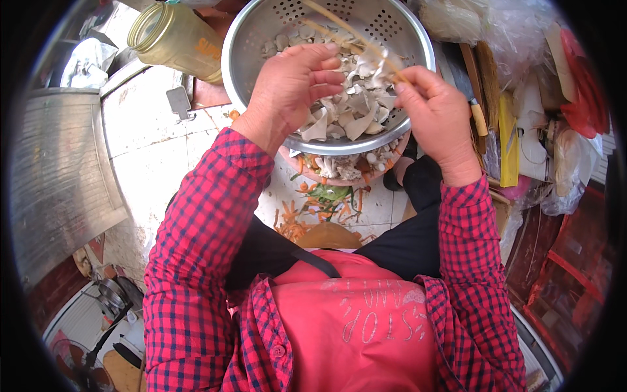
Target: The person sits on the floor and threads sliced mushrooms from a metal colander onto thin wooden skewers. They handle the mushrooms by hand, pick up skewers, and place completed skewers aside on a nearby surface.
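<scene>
A large metal colander point(234, 63) holds many torn pieces of pale oyster mushroom point(360, 110). Over its left part is my left hand point(301, 88), fingers curled and apart, with nothing plainly held in it. My right hand point(433, 110), above the colander's right rim, pinches the lower ends of thin wooden chopsticks point(362, 41). They slant up and left across the colander; motion blurs one of them. Whitish mushroom pieces hang near the chopsticks beside my right fingers, and whether they touch is unclear. Under the near rim, more mushrooms point(338, 166) and orange peelings lie on a round pinkish surface.
Carrot peelings point(289, 223) and green leaf scraps point(330, 192) litter the tiled floor between my legs. A yellowish plastic jar point(188, 44) stands left of the colander. On the right are a knife with a wooden handle point(478, 117), a yellow strip point(509, 147) and plastic bags point(519, 44).
</scene>
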The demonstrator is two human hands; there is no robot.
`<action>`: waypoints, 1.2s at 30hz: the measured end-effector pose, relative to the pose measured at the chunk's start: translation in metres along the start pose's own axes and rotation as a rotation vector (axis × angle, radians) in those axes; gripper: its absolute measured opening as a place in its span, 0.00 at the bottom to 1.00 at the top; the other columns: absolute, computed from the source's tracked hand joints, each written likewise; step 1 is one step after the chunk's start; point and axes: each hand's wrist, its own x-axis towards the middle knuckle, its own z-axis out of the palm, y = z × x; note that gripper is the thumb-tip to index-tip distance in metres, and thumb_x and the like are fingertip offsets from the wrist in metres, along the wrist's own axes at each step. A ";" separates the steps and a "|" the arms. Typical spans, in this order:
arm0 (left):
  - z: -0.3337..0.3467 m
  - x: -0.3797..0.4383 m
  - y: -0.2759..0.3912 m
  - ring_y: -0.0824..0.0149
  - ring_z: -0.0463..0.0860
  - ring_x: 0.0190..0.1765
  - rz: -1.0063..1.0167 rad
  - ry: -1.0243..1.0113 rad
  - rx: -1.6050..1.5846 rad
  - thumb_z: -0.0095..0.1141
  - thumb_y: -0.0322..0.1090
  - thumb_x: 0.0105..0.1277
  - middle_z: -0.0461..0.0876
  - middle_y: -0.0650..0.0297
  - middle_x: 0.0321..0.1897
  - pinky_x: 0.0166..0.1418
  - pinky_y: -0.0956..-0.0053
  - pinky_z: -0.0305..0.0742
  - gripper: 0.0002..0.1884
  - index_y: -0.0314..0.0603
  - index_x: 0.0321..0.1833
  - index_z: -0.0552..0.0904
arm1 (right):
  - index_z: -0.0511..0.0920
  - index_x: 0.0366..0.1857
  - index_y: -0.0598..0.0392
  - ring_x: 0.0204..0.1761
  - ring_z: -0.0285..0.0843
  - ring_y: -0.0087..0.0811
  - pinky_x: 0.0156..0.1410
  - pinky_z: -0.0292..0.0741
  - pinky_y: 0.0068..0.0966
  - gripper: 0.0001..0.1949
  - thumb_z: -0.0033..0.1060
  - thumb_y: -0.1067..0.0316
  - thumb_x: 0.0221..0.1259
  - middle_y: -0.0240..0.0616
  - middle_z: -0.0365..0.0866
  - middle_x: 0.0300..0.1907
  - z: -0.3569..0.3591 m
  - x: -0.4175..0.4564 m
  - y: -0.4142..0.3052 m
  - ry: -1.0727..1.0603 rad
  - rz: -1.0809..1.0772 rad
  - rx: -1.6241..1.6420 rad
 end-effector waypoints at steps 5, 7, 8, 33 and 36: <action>0.001 0.001 -0.014 0.73 0.84 0.30 0.029 -0.107 0.727 0.61 0.35 0.71 0.85 0.65 0.30 0.36 0.77 0.81 0.09 0.38 0.46 0.86 | 0.83 0.43 0.60 0.29 0.80 0.17 0.36 0.75 0.21 0.08 0.61 0.67 0.70 0.31 0.86 0.27 -0.012 0.005 0.006 0.037 0.059 -0.023; 0.015 0.002 -0.030 0.63 0.88 0.31 0.110 -0.214 1.249 0.63 0.43 0.66 0.90 0.57 0.33 0.42 0.67 0.84 0.14 0.38 0.41 0.90 | 0.83 0.43 0.60 0.30 0.80 0.17 0.36 0.74 0.19 0.07 0.60 0.68 0.71 0.30 0.85 0.27 -0.007 0.002 0.008 0.026 0.070 -0.065; 0.011 0.009 -0.048 0.54 0.89 0.35 0.156 -0.278 1.471 0.62 0.48 0.64 0.89 0.51 0.35 0.48 0.60 0.84 0.18 0.40 0.40 0.91 | 0.83 0.43 0.60 0.31 0.80 0.16 0.37 0.74 0.19 0.07 0.59 0.69 0.71 0.30 0.85 0.27 -0.001 0.002 0.007 -0.002 0.051 -0.014; -0.043 -0.045 0.017 0.64 0.89 0.34 0.191 -0.049 -0.230 0.62 0.33 0.67 0.86 0.57 0.35 0.36 0.72 0.85 0.10 0.38 0.45 0.79 | 0.82 0.50 0.59 0.19 0.66 0.12 0.23 0.62 0.11 0.08 0.57 0.69 0.76 0.29 0.82 0.31 0.040 -0.077 -0.067 -0.037 0.196 0.135; -0.050 -0.050 0.021 0.62 0.88 0.37 0.146 -0.043 -0.326 0.59 0.33 0.70 0.86 0.57 0.38 0.40 0.70 0.86 0.08 0.39 0.46 0.79 | 0.82 0.48 0.60 0.20 0.68 0.11 0.24 0.64 0.11 0.08 0.58 0.69 0.75 0.28 0.83 0.29 0.045 -0.077 -0.077 -0.027 0.179 0.124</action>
